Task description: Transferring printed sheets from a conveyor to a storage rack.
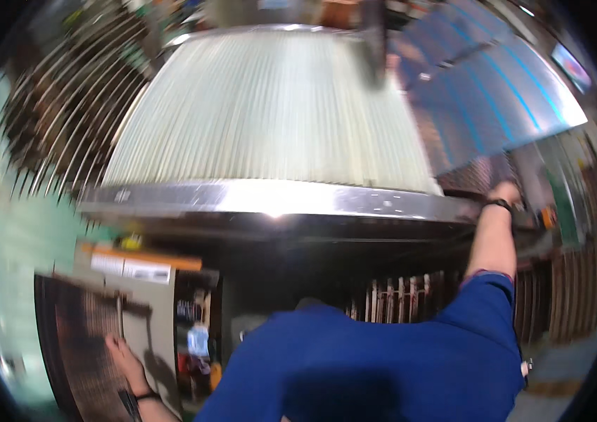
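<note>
At the lower left, my left hand (126, 360) is at the edge of a brown ribbed panel (84, 344), its fingers bent onto the panel's face. The panel stands tilted beside a grey cabinet. My right arm reaches forward to the right end of a metal-edged table, where my right hand (505, 191) is blurred and its fingers do not show clearly. It is near a dark patterned surface (471, 176), below a shiny sheet with blue stripes (485, 88). A wide bed of pale, thin parallel strips (270, 112) covers the table before me.
The table's bright metal front edge (277, 197) runs across my front. Thin curved rods (77, 105) stick out at the left. A grey cabinet (150, 302) with open shelves (196, 337) stands below. Upright slats (400, 299) are under the table, with brown ribbed panels (576, 295) farther right.
</note>
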The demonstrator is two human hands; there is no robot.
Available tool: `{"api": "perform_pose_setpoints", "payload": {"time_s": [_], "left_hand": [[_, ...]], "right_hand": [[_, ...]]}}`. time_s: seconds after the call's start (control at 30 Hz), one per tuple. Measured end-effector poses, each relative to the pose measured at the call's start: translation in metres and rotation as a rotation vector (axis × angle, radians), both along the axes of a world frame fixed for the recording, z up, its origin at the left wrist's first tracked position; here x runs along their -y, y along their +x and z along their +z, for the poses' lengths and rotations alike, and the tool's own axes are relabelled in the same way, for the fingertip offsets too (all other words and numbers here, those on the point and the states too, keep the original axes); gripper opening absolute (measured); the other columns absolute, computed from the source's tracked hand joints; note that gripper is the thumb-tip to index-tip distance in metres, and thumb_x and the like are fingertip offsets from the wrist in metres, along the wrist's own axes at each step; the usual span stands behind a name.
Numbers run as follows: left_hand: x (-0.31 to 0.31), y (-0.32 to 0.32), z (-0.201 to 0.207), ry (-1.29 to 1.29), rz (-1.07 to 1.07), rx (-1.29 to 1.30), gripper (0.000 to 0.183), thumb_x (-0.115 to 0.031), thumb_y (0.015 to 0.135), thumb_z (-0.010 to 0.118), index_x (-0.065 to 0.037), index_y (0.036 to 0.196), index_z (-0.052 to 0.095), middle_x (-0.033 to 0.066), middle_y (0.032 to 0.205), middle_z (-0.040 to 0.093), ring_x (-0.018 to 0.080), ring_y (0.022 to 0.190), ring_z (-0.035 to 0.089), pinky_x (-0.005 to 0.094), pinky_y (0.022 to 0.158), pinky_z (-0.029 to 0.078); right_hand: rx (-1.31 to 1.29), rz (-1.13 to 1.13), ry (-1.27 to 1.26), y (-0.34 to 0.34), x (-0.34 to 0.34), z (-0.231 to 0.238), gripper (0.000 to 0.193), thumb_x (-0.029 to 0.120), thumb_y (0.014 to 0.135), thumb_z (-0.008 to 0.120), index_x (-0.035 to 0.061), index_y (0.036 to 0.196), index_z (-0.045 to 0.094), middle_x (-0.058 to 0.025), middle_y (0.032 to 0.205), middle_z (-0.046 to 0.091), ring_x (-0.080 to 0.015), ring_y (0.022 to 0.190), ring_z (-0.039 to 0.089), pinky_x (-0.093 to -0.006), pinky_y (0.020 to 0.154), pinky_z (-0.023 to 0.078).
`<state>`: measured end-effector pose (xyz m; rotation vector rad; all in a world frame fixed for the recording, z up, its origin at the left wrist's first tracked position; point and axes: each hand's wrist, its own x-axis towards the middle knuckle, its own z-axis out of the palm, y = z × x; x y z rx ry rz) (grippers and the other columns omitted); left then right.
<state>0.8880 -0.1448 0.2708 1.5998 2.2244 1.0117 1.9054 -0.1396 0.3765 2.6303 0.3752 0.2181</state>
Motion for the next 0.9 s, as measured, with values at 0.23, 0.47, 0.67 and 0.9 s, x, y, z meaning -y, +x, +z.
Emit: {"api": "perform_pose_setpoints", "payload": {"time_s": [0.23,0.47,0.67,0.9], "left_hand": [[-0.007,0.014,0.018,-0.037,-0.11,0.058,0.027,-0.016,0.096,0.043,-0.004,0.12,0.047,0.0118,0.109,0.053,0.023,0.105,0.051,0.0329,0.096,0.038],[-0.008,0.012,0.019,-0.134,-0.026,0.12,0.032,-0.015,0.092,0.041,-0.007,0.123,0.046,0.0145,0.116,0.059,0.0271,0.111,0.057,0.0366,0.098,0.041],[0.001,0.035,0.056,-0.189,-0.034,-0.019,0.035,-0.004,0.086,0.04,-0.006,0.12,0.048,0.0141,0.112,0.058,0.0243,0.106,0.057,0.0359,0.097,0.043],[0.002,0.03,0.046,-0.145,-0.04,0.09,0.048,0.004,0.08,0.045,-0.01,0.126,0.05,0.0082,0.111,0.057,0.0188,0.104,0.054,0.0322,0.096,0.042]], "right_hand": [[0.188,0.43,-0.411,0.116,0.015,-0.017,0.036,0.027,0.088,0.062,0.0095,0.119,0.065,-0.0146,0.123,0.063,-0.0283,0.115,0.06,-0.0372,0.095,0.048],[0.116,0.461,-0.854,0.123,0.013,-0.015,0.036,0.025,0.086,0.065,0.0112,0.12,0.065,-0.0108,0.124,0.064,-0.0223,0.114,0.061,-0.0358,0.097,0.046],[0.158,0.335,-1.421,0.057,-0.03,-0.064,0.031,0.025,0.088,0.063,0.0149,0.117,0.066,-0.0058,0.119,0.067,-0.0195,0.109,0.064,-0.0356,0.098,0.045],[0.322,0.333,0.008,0.057,0.028,-0.039,0.027,0.011,0.078,0.064,0.0037,0.104,0.067,-0.0154,0.117,0.064,-0.0339,0.107,0.062,-0.045,0.084,0.053]]}}
